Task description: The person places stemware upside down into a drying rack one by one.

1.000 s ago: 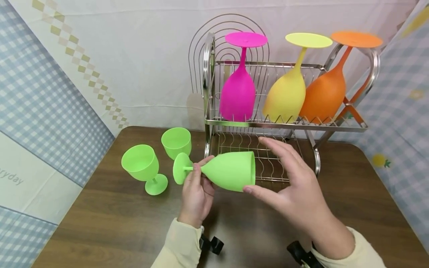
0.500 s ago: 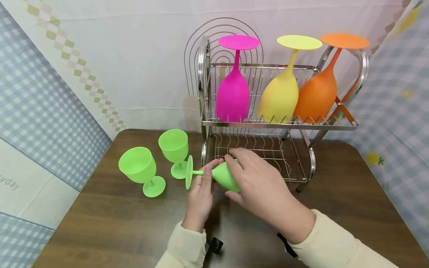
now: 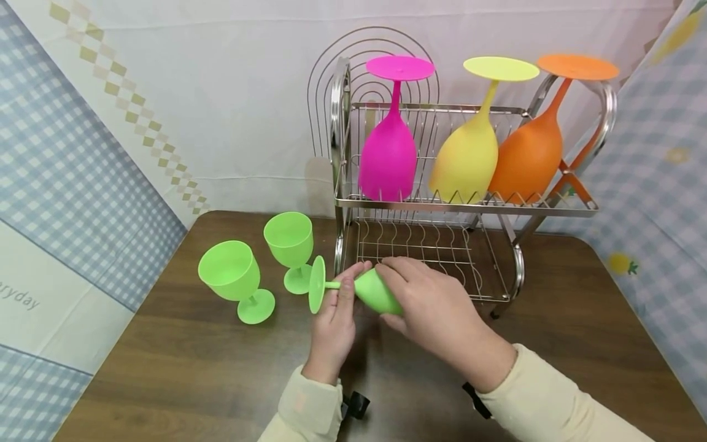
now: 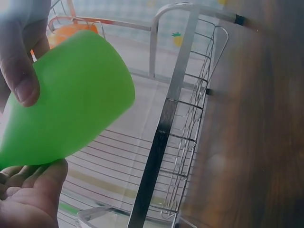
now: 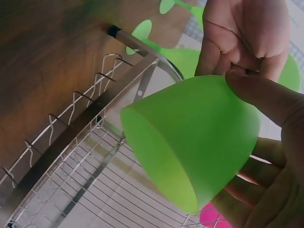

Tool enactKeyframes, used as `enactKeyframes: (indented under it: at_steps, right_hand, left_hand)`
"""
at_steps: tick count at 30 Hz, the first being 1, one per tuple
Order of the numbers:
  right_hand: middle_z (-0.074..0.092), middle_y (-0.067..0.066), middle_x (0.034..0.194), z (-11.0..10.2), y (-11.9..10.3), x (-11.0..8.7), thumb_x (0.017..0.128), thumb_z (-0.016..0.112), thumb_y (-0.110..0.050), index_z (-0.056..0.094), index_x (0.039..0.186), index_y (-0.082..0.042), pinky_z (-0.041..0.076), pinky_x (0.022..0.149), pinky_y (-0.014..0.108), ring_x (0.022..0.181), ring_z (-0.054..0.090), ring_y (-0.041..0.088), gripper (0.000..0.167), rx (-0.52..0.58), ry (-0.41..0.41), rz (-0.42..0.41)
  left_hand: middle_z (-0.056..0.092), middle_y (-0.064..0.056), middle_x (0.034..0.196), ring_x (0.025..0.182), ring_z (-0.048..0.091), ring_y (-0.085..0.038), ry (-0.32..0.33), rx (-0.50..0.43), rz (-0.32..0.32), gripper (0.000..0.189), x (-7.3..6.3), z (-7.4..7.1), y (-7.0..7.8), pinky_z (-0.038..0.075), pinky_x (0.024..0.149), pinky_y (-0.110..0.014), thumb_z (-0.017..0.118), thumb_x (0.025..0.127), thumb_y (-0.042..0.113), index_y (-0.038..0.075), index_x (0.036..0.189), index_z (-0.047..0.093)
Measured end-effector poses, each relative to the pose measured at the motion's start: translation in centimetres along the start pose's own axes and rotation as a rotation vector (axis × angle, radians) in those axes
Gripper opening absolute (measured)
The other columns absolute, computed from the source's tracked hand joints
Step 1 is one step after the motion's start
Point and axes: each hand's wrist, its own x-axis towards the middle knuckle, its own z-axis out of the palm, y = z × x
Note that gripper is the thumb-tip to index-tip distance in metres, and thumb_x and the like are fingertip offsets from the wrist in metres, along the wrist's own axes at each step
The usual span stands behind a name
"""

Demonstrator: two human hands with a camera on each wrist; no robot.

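Observation:
A green plastic wine goblet [image 3: 377, 291] is held sideways above the table, its foot toward the left. My left hand [image 3: 333, 328] pinches its stem between thumb and fingers. Over the bowl, my right hand [image 3: 439, 316] is wrapped from above, hiding the rim in the head view. From the right wrist, the goblet's bowl [image 5: 194, 137] shows its open mouth, with the right thumb [image 5: 261, 90] and fingers around it. Two more green goblets stand upright on the left: a nearer goblet [image 3: 229, 267] and a farther goblet [image 3: 289, 236].
Behind the hands stands a two-tier metal dish rack [image 3: 469, 207]. Its upper tier bears an upside-down pink goblet [image 3: 388, 159], yellow goblet [image 3: 466, 159] and orange goblet [image 3: 527, 159]. The lower wire tier [image 3: 420, 242] lies just beyond the hands. Brown wooden table [image 3: 182, 374] underneath; patterned cloth [image 3: 248, 110] behind.
My right hand has come in from the right and closed over the goblet's bowl. The goblet and left hand have shifted slightly right. Over the last half second, both hands hardly move.

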Motion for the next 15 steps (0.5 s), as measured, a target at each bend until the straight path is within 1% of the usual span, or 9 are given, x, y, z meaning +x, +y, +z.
enactKeyframes:
  at_steps: [3,4,7,9,12,14,15]
  right_hand:
    - [0.066,0.010,0.124,0.2,0.5,-0.3,0.066,0.094,-0.035,0.066,0.124,-0.002,0.060,0.084,0.041,0.114,0.064,0.027,0.072,0.006,0.021,0.001]
    - [0.066,0.010,0.125,0.3,0.7,-0.4,0.067,0.093,-0.036,0.066,0.125,-0.002,0.060,0.084,0.041,0.115,0.063,0.027,0.073,0.007,0.027,0.005]
    - [0.065,0.012,0.127,0.6,1.5,-0.8,0.068,0.093,-0.036,0.065,0.126,-0.002,0.061,0.082,0.043,0.116,0.063,0.029,0.073,0.008,0.055,0.026]
    - [0.065,0.012,0.129,0.8,2.0,-1.0,0.068,0.093,-0.036,0.065,0.126,-0.002,0.061,0.081,0.045,0.116,0.063,0.030,0.073,0.016,0.083,0.051]
    - [0.065,0.012,0.129,1.1,2.7,-1.5,0.067,0.094,-0.034,0.065,0.126,-0.002,0.061,0.076,0.047,0.114,0.064,0.030,0.074,0.042,0.142,0.105]
    - [0.065,0.013,0.128,1.3,3.0,-1.8,0.066,0.094,-0.034,0.065,0.126,-0.002,0.061,0.075,0.049,0.113,0.064,0.031,0.074,0.073,0.185,0.145]
    - [0.065,0.013,0.128,1.3,3.1,-2.0,0.066,0.094,-0.034,0.065,0.126,-0.002,0.061,0.074,0.049,0.113,0.064,0.031,0.074,0.090,0.203,0.165]
  left_hand:
    - [0.061,-0.016,0.137,0.131,0.054,-0.018,-0.015,-0.022,0.043,0.042,0.1,-0.1,-0.1,0.045,0.108,-0.031,0.043,0.109,0.025,-0.005,0.134,0.058]
    - [0.060,-0.018,0.138,0.131,0.055,-0.019,-0.025,-0.047,0.050,0.044,0.1,-0.2,-0.2,0.045,0.108,-0.032,0.046,0.107,0.027,-0.006,0.135,0.057]
    - [0.056,-0.023,0.140,0.133,0.053,-0.024,-0.057,-0.125,0.046,0.060,0.1,-0.4,-0.5,0.044,0.109,-0.033,0.058,0.100,0.037,-0.010,0.136,0.053]
    - [0.054,-0.025,0.141,0.134,0.052,-0.029,-0.059,-0.126,0.022,0.073,0.2,-0.6,-0.8,0.042,0.110,-0.034,0.063,0.094,0.045,-0.011,0.138,0.050]
    - [0.055,-0.028,0.139,0.133,0.051,-0.037,-0.016,-0.074,-0.040,0.079,0.4,-1.0,-1.3,0.044,0.108,-0.034,0.072,0.087,0.045,-0.012,0.137,0.050]
    - [0.056,-0.027,0.138,0.131,0.053,-0.038,0.034,-0.030,-0.078,0.073,0.5,-1.2,-1.5,0.046,0.105,-0.032,0.075,0.088,0.037,-0.010,0.138,0.051]
    - [0.057,-0.026,0.137,0.130,0.054,-0.037,0.062,-0.022,-0.096,0.067,0.6,-1.4,-1.6,0.048,0.104,-0.032,0.076,0.089,0.031,-0.009,0.137,0.052]
